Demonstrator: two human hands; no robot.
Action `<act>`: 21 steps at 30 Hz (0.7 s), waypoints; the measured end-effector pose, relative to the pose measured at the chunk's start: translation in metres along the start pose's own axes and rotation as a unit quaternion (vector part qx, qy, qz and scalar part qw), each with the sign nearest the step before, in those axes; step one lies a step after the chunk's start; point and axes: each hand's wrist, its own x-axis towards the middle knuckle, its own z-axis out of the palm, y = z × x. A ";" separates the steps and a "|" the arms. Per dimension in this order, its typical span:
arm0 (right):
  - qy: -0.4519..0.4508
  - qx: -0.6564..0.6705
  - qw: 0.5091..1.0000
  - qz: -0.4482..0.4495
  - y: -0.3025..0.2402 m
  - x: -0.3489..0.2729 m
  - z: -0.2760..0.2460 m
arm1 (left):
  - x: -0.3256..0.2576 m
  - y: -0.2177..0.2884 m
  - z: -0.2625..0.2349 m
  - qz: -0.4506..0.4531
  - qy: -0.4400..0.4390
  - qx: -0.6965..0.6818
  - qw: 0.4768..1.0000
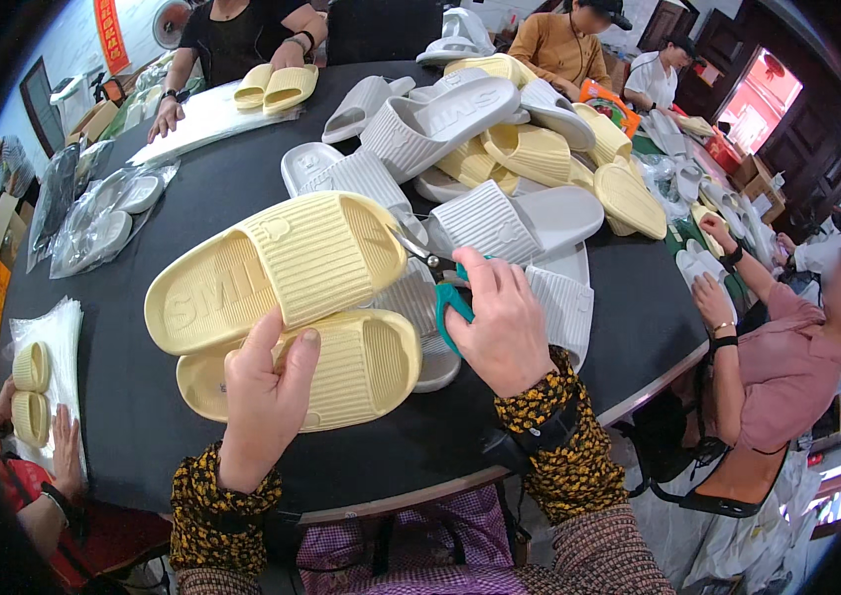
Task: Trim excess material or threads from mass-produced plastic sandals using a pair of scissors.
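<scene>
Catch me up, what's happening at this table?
A person seated at a round black table holds a pair of pale yellow foam slide sandals, stacked one on the other, with the left hand gripping their near edge. The right hand works teal-handled scissors, blades at the upper sandal's strap edge. A heap of grey and yellow slides fills the table's far side. Other people around the table handle slides too, some beside clear plastic bags.

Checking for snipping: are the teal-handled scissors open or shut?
Open: the teal-handled scissors' blades spread apart beside the pale yellow foam slippers.
</scene>
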 end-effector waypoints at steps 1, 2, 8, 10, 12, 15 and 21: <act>-0.005 0.001 1.000 0.000 -0.001 0.000 0.000 | 0.000 0.000 0.001 0.000 0.000 0.000 1.000; -0.010 0.003 1.000 0.000 -0.001 0.000 0.000 | -0.001 -0.002 0.002 0.005 0.003 0.000 1.000; -0.027 -0.010 1.000 0.003 -0.004 0.000 -0.001 | -0.003 -0.002 0.004 0.007 -0.009 0.036 0.999; -0.032 -0.009 0.999 0.007 -0.005 0.000 -0.001 | -0.003 -0.002 0.005 0.015 -0.006 0.041 0.999; -0.038 -0.009 0.999 0.012 -0.005 -0.001 -0.001 | -0.003 -0.002 0.005 0.034 -0.004 0.046 0.998; -0.040 -0.011 0.999 0.020 -0.006 -0.001 -0.002 | -0.002 -0.002 0.005 0.037 -0.009 0.050 0.998; -0.040 -0.027 0.999 0.000 -0.004 -0.004 0.000 | -0.003 0.004 0.006 0.054 0.003 0.066 0.996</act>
